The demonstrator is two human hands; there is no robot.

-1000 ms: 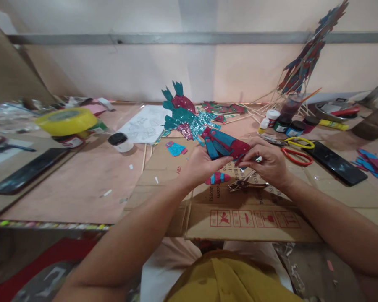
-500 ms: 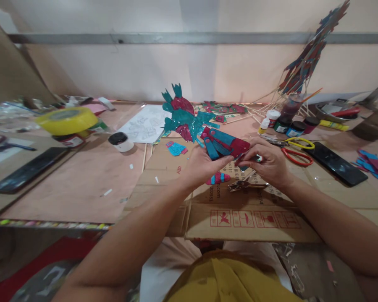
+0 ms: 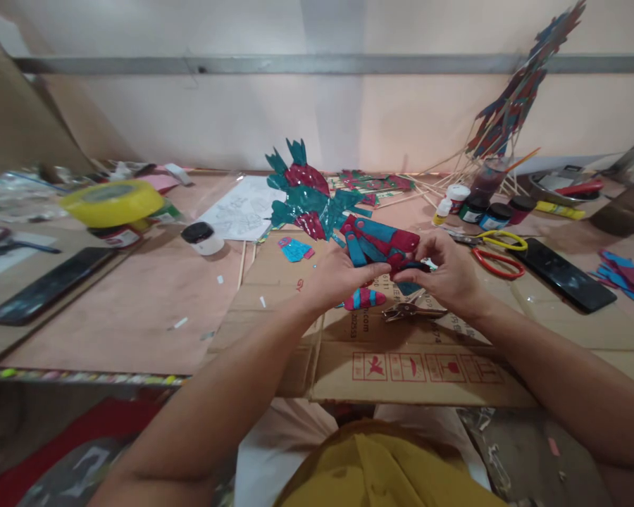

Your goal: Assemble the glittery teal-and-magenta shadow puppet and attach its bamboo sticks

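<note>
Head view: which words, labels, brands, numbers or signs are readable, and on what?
"GY": red print on the cardboard sheet.
"202553": dark print on that sheet.
"com": beside that number, same sheet.
Four red boxed signs, including an umbrella and a glass: the sheet's near edge.
Too small or blurred to be sure: labels on the jars, the sheet's other dark print.

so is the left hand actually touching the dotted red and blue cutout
Touching. The head view shows the left hand holding the dotted red and blue cutout, its thumb lying along the lower edge; its other fingers are mostly hidden.
</note>
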